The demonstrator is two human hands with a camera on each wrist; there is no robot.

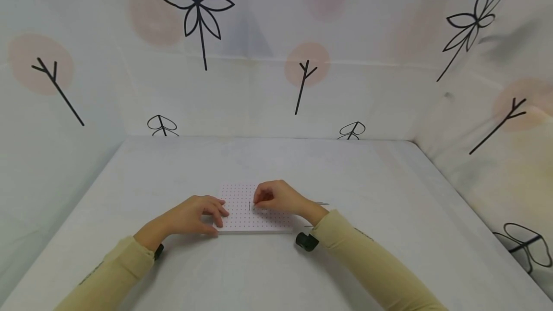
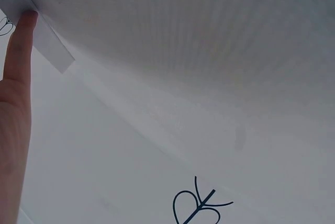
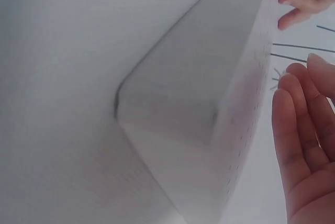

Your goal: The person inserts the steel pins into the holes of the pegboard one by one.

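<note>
A white board [image 1: 242,220] dotted with rows of small pink marks lies on the table. The left hand [image 1: 192,217] rests at its left side, fingertips touching the top; in the left wrist view the thumb [image 2: 20,51] presses the board's side edge [image 2: 55,48]. Over the middle of the board is the right hand [image 1: 276,198]. Its thumb and forefinger pinch a thin dark stick [image 3: 288,57], which stands up from the board in the right wrist view. Close by stands another thin dark stick [image 1: 249,206]. The holes at their feet are too small to make out.
More thin dark sticks [image 1: 322,203] lie on the white table [image 1: 194,272] right of the board, partly hidden by the right wrist. Dark wrist cameras [image 1: 306,241] hang beneath the wrists. A patterned cloth [image 1: 250,95] encloses the back and sides.
</note>
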